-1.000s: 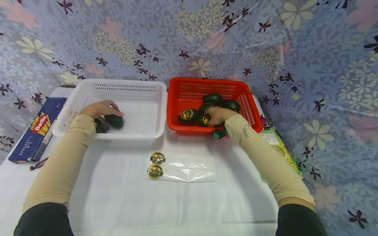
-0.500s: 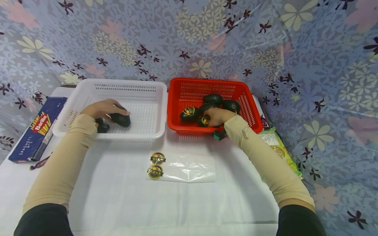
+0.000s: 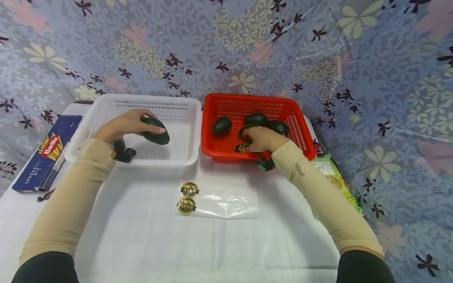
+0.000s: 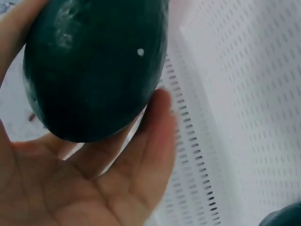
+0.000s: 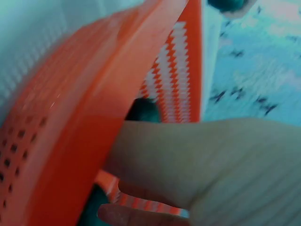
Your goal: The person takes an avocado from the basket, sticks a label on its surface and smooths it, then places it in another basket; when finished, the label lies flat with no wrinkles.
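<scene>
Holding a dark green avocado (image 3: 155, 131) above the white basket (image 3: 106, 103), the left hand (image 3: 122, 125) has its grip clamped on the fruit, fingers and thumb curled round it; the left wrist view shows the same avocado (image 4: 94, 66) cradled against the palm and fingers (image 4: 141, 155), with the basket's perforated wall (image 4: 244, 94) beside it. The fruit sits clear of the basket floor, toward 3 o'clock of the hand.

The right hand (image 3: 260, 138) reaches into the red basket (image 3: 247, 99) near its front wall, fingers curled down on a labelled avocado (image 3: 242, 147) at the hand's 8 o'clock; whether the grip is fully clamped on it cannot be told, since the hand covers most of it. In the right wrist view the hand (image 5: 207, 165) fills the frame beside the red rim (image 5: 94, 94).

Other avocados lie in the red basket: one (image 3: 221, 125) apart at 10 o'clock of the right hand, others (image 3: 255, 118) clustered just behind it.

On the white worktop (image 3: 141, 243), at 6 o'clock of the baskets, lies a clear plastic bag (image 3: 226, 202) with two round stickers (image 3: 186, 205) at its left edge. A blue spaghetti box (image 3: 46, 151) lies at 9 o'clock of the white basket.
</scene>
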Available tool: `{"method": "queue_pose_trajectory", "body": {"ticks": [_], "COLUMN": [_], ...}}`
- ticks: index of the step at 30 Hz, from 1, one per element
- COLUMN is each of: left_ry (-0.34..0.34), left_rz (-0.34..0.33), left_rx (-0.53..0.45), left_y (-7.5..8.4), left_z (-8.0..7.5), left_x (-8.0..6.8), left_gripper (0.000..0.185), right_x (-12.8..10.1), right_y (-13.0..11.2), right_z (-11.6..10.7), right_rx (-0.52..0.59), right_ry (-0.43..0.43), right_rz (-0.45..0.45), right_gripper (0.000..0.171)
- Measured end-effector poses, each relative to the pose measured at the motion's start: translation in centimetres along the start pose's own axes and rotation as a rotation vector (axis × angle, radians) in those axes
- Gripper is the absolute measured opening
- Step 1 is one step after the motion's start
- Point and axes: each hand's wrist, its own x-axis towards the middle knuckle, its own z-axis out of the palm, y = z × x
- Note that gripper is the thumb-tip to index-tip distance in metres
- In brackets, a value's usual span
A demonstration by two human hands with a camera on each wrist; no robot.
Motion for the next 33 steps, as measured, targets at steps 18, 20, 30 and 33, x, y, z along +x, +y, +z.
{"method": "queue_pose_trajectory", "body": {"ticks": [18,20,30,33], "left_ry": [0.143,0.142,0.056,0.042], "left_rz": [0.111,0.112,0.176,0.185], "left_rx": [-0.004,-0.031,-0.120,-0.127], "left_y": [0.0,0.0,0.0,-0.2], "left_z": [1.2,1.4,3.3,3.8], "left_x": [-3.7,-4.1,-5.5,-6.1], "left_gripper": [0.069,0.068,0.065,0.061], "right_x": [-4.8,-4.7,-1.3,-0.1], "right_y": [-8.5,-8.9,-10.3,-10.8], "right_z": [2.7,3.4,8.3,9.4], "right_rx": [-0.009,0.008,0.146,0.149], "right_ry": [0.169,0.121,-0.036,-0.029], "right_rz": [-0.429,-0.460,-0.464,-0.480], "right_gripper": [0.043,0.042,0.043,0.043]}}
